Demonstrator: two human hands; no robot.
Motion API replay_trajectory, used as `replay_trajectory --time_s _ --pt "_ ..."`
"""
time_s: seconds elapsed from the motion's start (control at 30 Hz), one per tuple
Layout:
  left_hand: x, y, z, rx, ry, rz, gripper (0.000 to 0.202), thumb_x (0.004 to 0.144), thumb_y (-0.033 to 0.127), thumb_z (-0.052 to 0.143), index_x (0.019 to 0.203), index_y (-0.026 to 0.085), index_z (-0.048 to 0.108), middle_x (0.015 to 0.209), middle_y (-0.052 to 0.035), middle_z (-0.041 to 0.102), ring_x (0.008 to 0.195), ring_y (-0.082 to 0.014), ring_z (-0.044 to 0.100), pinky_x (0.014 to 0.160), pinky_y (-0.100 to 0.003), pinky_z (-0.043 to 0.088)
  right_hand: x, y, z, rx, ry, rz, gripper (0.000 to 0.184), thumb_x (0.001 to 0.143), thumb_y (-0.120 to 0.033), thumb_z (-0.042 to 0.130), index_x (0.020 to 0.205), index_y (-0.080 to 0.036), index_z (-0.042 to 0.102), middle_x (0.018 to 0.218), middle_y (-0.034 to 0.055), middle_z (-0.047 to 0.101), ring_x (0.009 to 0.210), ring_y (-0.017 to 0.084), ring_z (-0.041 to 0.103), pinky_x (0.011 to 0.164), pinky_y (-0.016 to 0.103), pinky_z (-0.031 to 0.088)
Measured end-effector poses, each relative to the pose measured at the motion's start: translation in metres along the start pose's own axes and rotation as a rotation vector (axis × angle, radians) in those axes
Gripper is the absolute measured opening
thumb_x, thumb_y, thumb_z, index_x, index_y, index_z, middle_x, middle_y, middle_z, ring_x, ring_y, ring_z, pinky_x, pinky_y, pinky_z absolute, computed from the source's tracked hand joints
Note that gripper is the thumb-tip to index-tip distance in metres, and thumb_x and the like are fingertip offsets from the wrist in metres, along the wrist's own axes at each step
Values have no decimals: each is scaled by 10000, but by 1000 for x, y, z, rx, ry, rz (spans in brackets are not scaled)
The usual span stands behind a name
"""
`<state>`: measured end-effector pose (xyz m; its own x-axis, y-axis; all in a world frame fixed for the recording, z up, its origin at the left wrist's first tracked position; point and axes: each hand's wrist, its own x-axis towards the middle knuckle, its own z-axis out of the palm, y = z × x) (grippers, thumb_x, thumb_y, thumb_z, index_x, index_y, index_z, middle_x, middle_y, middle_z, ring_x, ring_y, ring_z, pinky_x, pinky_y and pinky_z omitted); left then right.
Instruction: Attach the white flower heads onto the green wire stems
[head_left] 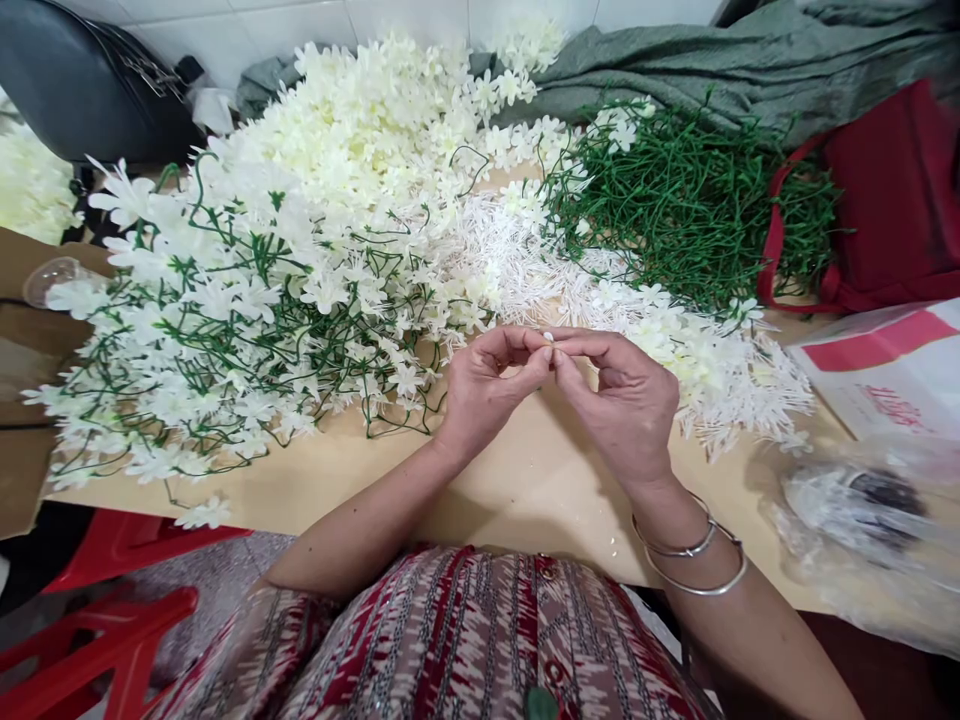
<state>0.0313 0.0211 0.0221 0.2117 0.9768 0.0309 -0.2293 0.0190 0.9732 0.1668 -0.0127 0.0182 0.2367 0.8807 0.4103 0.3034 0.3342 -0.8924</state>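
My left hand (491,385) and my right hand (622,400) meet fingertip to fingertip over the tan table (525,480). Both pinch one tiny white plastic flower piece (548,339) between thumbs and forefingers. Just behind the hands lies a heap of white plastic flower stamens (540,265). To the left spreads a pile of finished sprays, white blossoms on green stems (225,320). A large mound of loose cream-white petals (375,130) sits behind it. Bare green stems (682,200) are heaped at the back right.
A red bag (885,200) stands at the right, with a grey-green cloth (750,50) behind it. Clear plastic bags (862,520) lie at the near right. A black bag (82,85) sits at the back left. Red stools (112,620) stand below the table's left edge.
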Motion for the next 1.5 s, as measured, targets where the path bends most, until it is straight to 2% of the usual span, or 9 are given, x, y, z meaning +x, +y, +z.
replay_trajectory --time_s 0.2,0.37,0.6,0.8,0.9,1.07,1.17,1.27,1.5 --pt "-1 -1 -1 69 -32 28 183 852 358 817 843 197 731 788 -13 708 712 -110 622 704 -245 538 2 -5 1 88 2 104 46 879 -190 697 879 -233 711 1009 37 820 1015 231 793 958 439 635" --pt "-3 -1 -1 89 -8 61 155 853 338 818 848 198 751 852 -30 736 764 -124 651 765 -269 556 6 -6 -1 210 -13 174 52 854 -175 717 843 -226 710 960 35 826 952 218 805 880 400 666" --pt "-1 3 -2 96 -28 64 153 858 306 804 823 186 717 804 -10 717 739 -112 645 758 -262 544 6 -8 -1 186 -27 160 63 849 -169 720 837 -231 722 960 20 828 996 213 800 950 422 645" --pt "1 4 -3 64 -71 59 274 883 419 807 833 175 694 777 -23 684 724 -126 611 712 -276 516 8 -7 0 231 -1 218 70 841 -173 713 797 -223 692 948 28 829 854 175 788 734 314 644" --pt "1 4 -2 51 -26 62 260 897 424 798 856 184 705 789 -25 698 725 -124 630 717 -270 527 8 -4 -1 237 -18 238 59 866 -197 713 815 -220 693 990 38 824 837 165 771 750 322 637" --pt "1 3 0 4 30 54 284 841 406 857 1001 224 709 876 -9 710 760 -120 666 725 -251 556 10 0 -6 194 29 158 51 869 -198 736 847 -222 697 1030 45 800 936 179 763 834 356 640" --pt "0 3 0 -21 10 13 262 869 426 829 979 219 714 884 -17 710 771 -120 670 724 -248 554 11 -1 -7 110 114 23 94 849 -181 771 861 -233 694 993 38 747 982 198 740 891 400 634" --pt "-2 4 1 -32 -17 -28 255 873 426 823 945 205 717 873 -16 714 773 -117 661 739 -251 548 11 -3 -5 92 184 -81 137 853 -176 775 877 -246 660 960 24 688 948 188 720 876 401 642" --pt "-3 7 0 -36 -73 -12 205 891 367 809 964 191 735 965 -35 750 878 -128 673 881 -274 543 6 -3 -1 44 163 -75 170 890 -239 756 940 -265 596 980 23 676 945 187 727 832 386 670"
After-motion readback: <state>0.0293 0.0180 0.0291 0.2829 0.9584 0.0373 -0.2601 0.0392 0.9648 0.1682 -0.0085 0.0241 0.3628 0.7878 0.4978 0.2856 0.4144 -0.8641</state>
